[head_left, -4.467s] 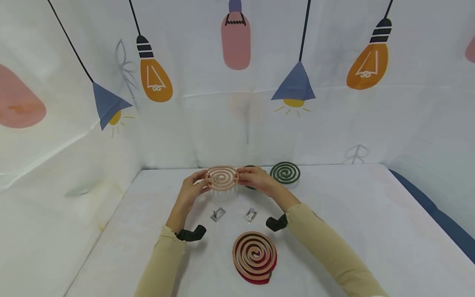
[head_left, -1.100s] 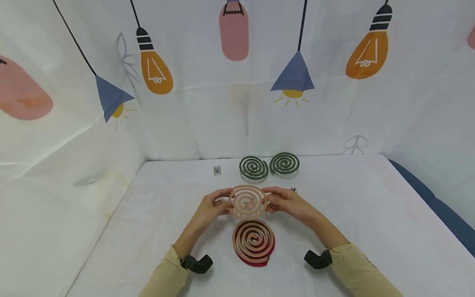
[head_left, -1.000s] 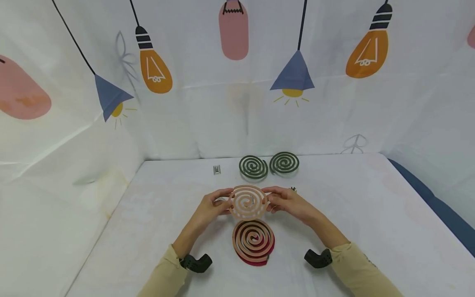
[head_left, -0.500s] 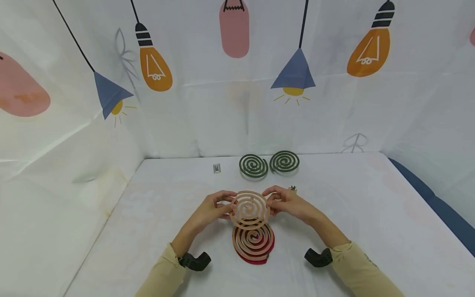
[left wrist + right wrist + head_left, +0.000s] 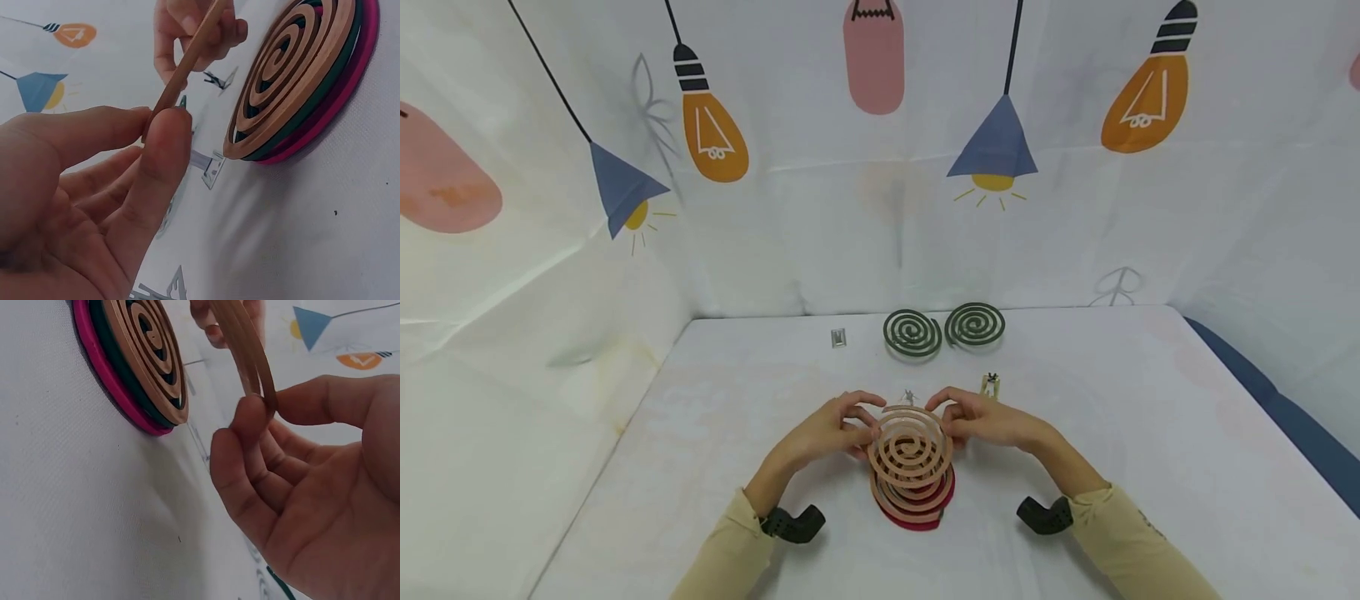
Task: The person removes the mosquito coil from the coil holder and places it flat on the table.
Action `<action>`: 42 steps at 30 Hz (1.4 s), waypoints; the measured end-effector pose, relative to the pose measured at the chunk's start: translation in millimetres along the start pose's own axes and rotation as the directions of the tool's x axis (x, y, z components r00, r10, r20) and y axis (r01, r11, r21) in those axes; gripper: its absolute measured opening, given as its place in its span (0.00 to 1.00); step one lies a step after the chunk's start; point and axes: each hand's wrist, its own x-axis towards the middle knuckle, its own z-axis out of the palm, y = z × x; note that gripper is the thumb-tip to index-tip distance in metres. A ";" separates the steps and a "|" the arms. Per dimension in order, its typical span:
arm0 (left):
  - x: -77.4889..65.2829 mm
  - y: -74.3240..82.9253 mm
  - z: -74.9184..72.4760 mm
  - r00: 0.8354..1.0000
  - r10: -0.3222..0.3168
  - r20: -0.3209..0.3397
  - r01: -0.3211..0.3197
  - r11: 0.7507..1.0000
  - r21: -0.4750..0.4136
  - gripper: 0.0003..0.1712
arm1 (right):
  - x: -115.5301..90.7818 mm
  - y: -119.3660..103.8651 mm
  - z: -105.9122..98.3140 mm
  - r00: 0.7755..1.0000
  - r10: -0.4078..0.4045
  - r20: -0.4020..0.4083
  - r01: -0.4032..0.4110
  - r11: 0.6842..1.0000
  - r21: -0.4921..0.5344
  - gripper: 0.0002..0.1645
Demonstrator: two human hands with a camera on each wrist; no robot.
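Note:
Both hands hold one tan mosquito coil (image 5: 910, 450) by its opposite edges. My left hand (image 5: 831, 429) pinches its left edge between thumb and index finger, and my right hand (image 5: 988, 421) pinches the right edge. In the left wrist view the held coil (image 5: 187, 59) is seen edge-on, raised off the table. It overlaps a stack of coils in the head view. That stack has a tan coil (image 5: 290, 56) on top, a green coil (image 5: 340, 69) under it and a magenta coil (image 5: 365, 69) at the bottom.
Two green coils (image 5: 912, 333) (image 5: 974, 324) lie near the table's back edge. Small metal coil stands (image 5: 838, 337) (image 5: 910, 397) (image 5: 990, 386) are spread about the white table. A printed cloth (image 5: 820, 242) hangs behind it.
The held tan coil has come from the back of the table toward me, both hands with it. Over the last second it has moved nearer and over the stack's far part.

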 end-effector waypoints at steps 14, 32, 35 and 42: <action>-1.5 -3.1 5.9 0.999 0.001 0.054 -0.005 0.997 0.077 0.25 | -0.5 5.5 3.5 0.997 0.004 0.078 0.001 0.997 -0.074 0.18; -4.2 2.8 15.6 0.996 0.013 0.084 -0.032 0.973 0.231 0.25 | -0.7 5.6 5.8 0.990 0.013 0.138 0.005 0.992 -0.128 0.17; -4.5 4.1 16.4 0.996 0.012 0.086 -0.034 0.965 0.259 0.25 | -1.1 6.0 6.2 0.990 0.017 0.140 0.005 0.988 -0.154 0.16; -5.1 7.9 16.5 0.995 0.007 0.099 -0.039 0.946 0.322 0.25 | -2.9 3.8 8.3 0.992 0.027 0.122 0.004 0.969 -0.246 0.16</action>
